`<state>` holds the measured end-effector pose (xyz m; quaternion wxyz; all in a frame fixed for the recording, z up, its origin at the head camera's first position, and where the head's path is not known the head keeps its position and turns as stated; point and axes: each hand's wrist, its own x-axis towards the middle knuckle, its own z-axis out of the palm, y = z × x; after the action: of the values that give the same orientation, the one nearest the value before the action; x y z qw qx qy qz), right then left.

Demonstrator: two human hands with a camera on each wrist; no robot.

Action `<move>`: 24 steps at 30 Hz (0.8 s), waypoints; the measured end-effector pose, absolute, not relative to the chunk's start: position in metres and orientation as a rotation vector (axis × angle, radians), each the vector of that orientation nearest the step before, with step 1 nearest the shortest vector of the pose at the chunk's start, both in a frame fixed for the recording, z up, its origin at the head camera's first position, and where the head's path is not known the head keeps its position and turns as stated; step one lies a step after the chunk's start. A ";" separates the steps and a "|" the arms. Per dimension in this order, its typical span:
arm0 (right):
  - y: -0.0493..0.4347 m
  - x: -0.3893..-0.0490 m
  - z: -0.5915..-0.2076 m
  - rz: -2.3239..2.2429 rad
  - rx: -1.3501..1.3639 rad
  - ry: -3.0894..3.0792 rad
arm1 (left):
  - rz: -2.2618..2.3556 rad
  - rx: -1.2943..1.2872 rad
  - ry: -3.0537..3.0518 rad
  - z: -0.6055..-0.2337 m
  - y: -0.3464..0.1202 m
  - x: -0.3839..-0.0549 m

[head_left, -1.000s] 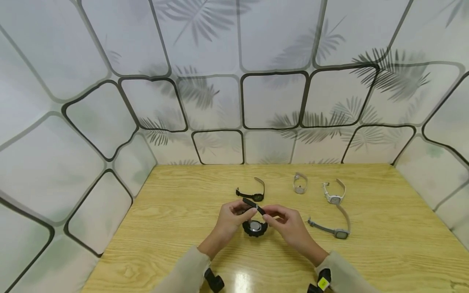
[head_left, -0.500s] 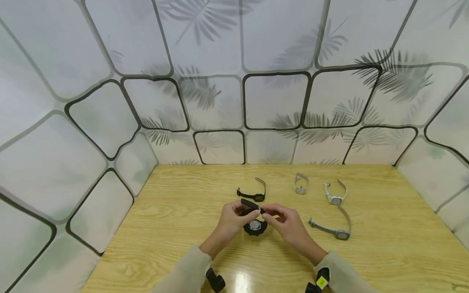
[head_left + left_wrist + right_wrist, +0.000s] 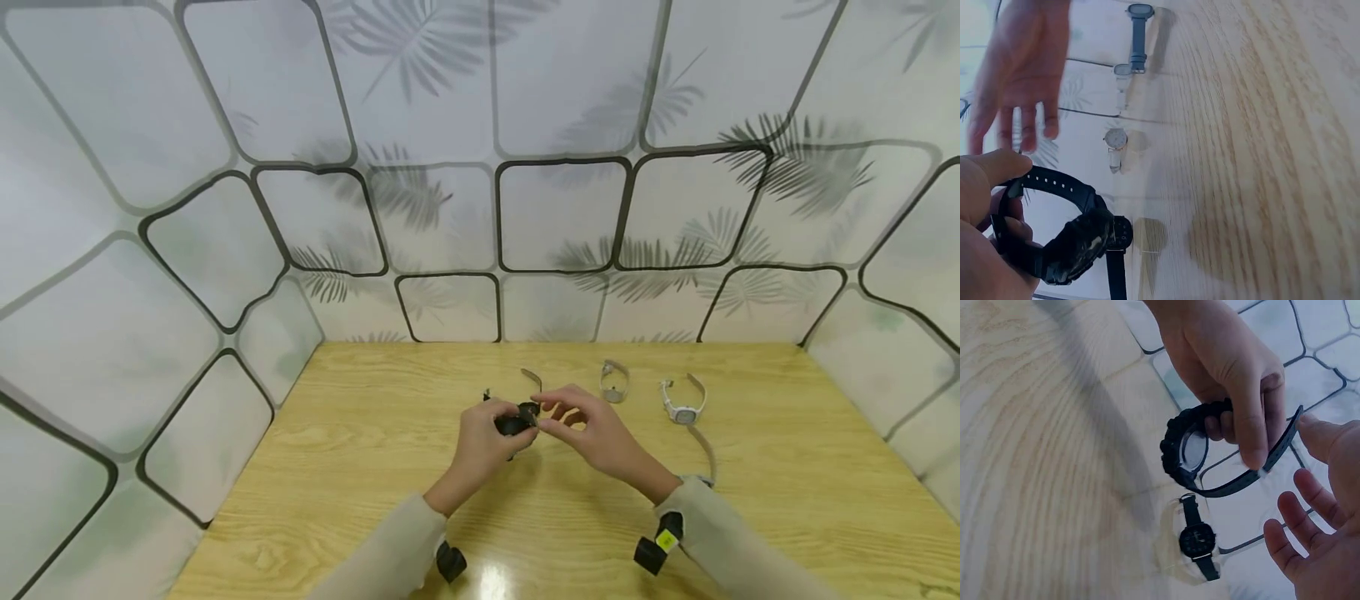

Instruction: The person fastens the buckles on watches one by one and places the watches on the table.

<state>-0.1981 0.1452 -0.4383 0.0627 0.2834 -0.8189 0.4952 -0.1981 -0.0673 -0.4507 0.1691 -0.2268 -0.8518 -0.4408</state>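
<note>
Watch (image 3: 1192, 450), black and chunky, hangs pinched in the left hand (image 3: 1238, 378), beside the loosely spread right hand (image 3: 1334, 547).

Small booth, from where I stand: leaf-print walls (image 3: 562, 212) across upper frame, wood-grain worktop (image 3: 360, 417) below.

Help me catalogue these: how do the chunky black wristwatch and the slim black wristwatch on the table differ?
The chunky wristwatch is held in the left grip, while the slim wristwatch rests on the table. The chunky wristwatch has a knobbly case and pale face; the slim wristwatch's case is smoother, its face dark. Both look mainly black.
</note>
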 end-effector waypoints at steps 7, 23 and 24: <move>0.139 -0.202 -0.430 1.357 0.947 -2.471 | -1.170 -0.697 -2.381 -0.452 -0.063 -0.199; 0.139 -0.201 -0.434 1.379 0.918 -2.407 | -1.203 -0.775 -2.359 -0.454 -0.063 -0.198; 0.139 -0.200 -0.434 1.378 0.917 -2.399 | -1.205 -0.777 -2.360 -0.454 -0.063 -0.198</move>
<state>-0.2003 0.1389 -0.4340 0.1133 0.3126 -0.8177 0.4699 -0.1980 -0.0633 -0.4543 0.1892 -0.2764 -0.8392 -0.4285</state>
